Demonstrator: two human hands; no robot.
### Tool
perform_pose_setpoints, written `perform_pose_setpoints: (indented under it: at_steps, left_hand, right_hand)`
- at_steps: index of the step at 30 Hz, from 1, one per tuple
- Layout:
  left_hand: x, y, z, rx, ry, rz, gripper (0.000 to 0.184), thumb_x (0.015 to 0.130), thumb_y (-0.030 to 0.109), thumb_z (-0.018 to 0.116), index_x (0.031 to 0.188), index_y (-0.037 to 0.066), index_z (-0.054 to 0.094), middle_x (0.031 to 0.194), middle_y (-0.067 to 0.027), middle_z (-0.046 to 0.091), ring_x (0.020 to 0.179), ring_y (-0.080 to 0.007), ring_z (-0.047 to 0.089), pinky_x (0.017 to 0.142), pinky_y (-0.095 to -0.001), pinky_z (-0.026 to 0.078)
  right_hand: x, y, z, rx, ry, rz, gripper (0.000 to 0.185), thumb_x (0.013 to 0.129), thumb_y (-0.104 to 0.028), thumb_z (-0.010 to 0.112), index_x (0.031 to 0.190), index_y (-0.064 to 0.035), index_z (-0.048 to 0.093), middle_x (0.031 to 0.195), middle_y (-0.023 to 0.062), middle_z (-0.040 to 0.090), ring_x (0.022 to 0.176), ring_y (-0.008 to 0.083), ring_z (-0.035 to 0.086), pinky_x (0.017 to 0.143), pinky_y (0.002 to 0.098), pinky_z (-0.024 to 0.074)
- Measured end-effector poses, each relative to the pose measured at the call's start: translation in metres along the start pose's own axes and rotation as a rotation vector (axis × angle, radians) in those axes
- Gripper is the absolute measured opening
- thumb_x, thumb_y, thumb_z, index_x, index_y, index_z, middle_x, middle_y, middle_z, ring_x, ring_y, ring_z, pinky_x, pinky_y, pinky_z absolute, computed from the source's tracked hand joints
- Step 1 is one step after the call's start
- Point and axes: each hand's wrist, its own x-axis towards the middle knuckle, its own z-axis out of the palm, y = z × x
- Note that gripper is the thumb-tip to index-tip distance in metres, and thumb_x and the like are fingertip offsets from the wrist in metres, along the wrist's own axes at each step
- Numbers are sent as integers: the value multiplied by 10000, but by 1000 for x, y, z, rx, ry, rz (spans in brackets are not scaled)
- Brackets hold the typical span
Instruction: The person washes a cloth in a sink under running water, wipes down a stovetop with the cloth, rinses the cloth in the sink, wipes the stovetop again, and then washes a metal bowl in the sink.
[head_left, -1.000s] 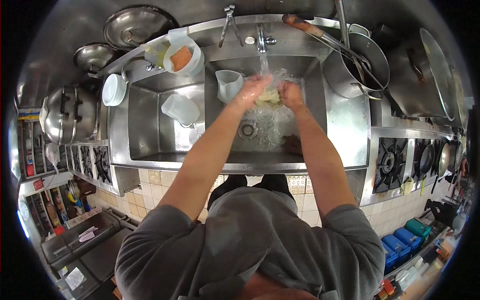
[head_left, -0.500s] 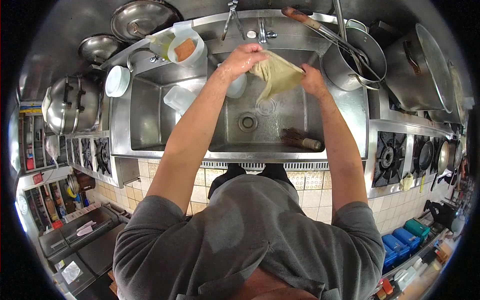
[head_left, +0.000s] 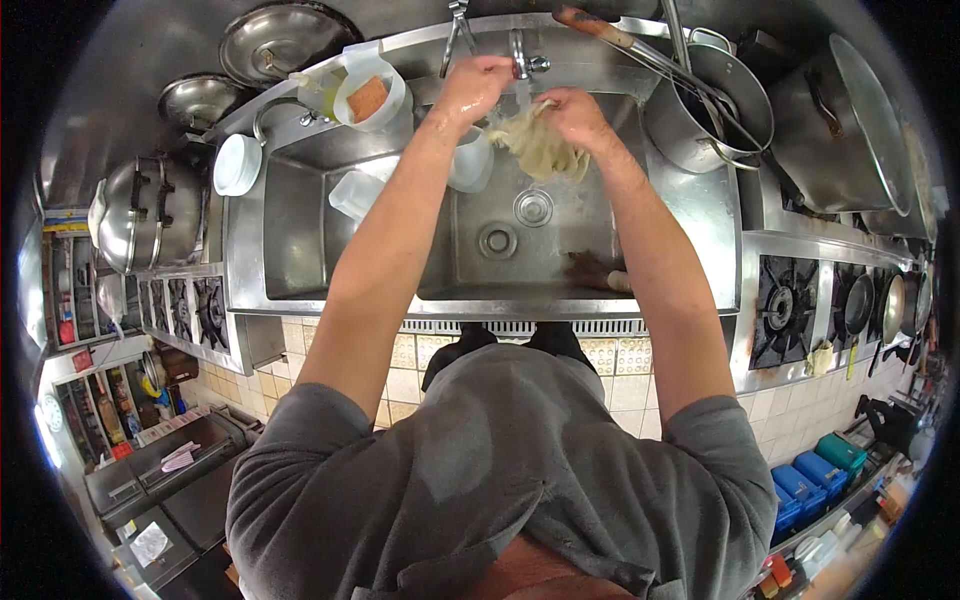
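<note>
My right hand (head_left: 578, 116) grips a bunched, pale yellow cloth (head_left: 540, 148) that hangs over the sink basin (head_left: 470, 275). Water runs from the faucet (head_left: 517, 52) beside the cloth. At the faucet's left side, my left hand (head_left: 476, 88) has its fingers closed at the tap knob, which they cover. Beneath my left wrist stands a translucent plastic container (head_left: 471, 163). A brush (head_left: 597, 270) lies at the basin's front right, partly behind my right forearm.
On the left basin's far rim a plastic pitcher (head_left: 392, 108) holds a brown sponge (head_left: 367, 100). Another clear container (head_left: 354, 194) lies in that basin. White lids (head_left: 237, 165) are stacked at the left rim. A large pot (head_left: 722, 90) with long-handled tools stands right.
My left hand has let go of the cloth and moved up to the tap. The right hand has brought the cloth leftward and up near the faucet, where water now runs.
</note>
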Motion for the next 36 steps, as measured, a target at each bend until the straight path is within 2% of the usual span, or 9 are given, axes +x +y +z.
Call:
perform_pose_setpoints:
  at_steps: [3,10,13,17,21,24,28,31,36]
  left_hand:
    - [8,29,6,263,-164,40,437,936,202,622,1334,24,628,1205,-65,713,1101,-196,640,1000,-311,456]
    - [-1,-39,42,-232,-465,258,550,847,107,673,1380,27,569,1260,-93,664,1194,-197,580,1066,-343,419]
    - [-5,-58,72,118,-391,159,621,809,257,780,1333,9,558,1195,-118,683,1120,-232,630,1005,-351,475]
    - [-1,-101,99,84,-277,-59,473,816,323,821,1147,16,680,959,-88,736,930,-197,679,848,-358,530]
    - [-29,-119,91,-199,-176,-129,496,844,246,823,1237,7,636,1065,-73,712,956,-175,668,851,-344,533]
    - [-42,-113,85,-655,-137,-87,535,837,171,834,1284,4,591,1103,-67,681,958,-164,661,850,-330,538]
    - [-60,-92,101,-965,61,-124,481,844,116,815,1222,18,535,1031,-82,639,899,-187,655,794,-360,560]
    - [-60,-86,105,-1005,229,-140,469,886,89,761,1230,67,444,938,-92,616,818,-232,640,773,-437,574]
    - [-56,-87,91,-1150,373,-146,212,961,132,667,1045,101,474,797,-75,534,651,-236,558,687,-492,568]
  right_hand:
    - [2,-8,-11,-31,-68,-8,266,847,-205,688,1074,-85,759,999,173,743,911,300,718,844,395,542]
    - [25,26,-1,198,47,23,285,981,-237,597,1097,0,703,939,80,714,841,156,643,776,332,524]
    - [8,8,10,441,166,176,308,1030,-265,564,1139,4,668,989,59,692,883,145,628,798,313,514]
    - [-15,-27,4,888,370,225,304,1042,-265,558,1157,10,617,1015,58,663,909,136,609,809,313,499]
    - [-29,-5,-35,1150,537,63,328,1043,-264,553,1204,17,596,1103,105,666,997,210,647,897,344,504]
    - [-57,34,-8,883,492,420,359,1051,-298,540,1221,14,590,1165,135,662,1066,232,642,953,361,496]
    - [-82,31,65,1377,98,998,352,1048,-300,476,1226,-6,551,1114,160,644,1010,284,646,928,454,526]
    - [-63,17,103,1973,191,544,254,1046,-214,441,1160,-2,521,1089,185,618,949,317,649,870,507,558]
    - [-48,-3,118,1693,612,614,196,1055,-147,414,1086,24,504,1003,163,593,888,306,649,776,481,590]
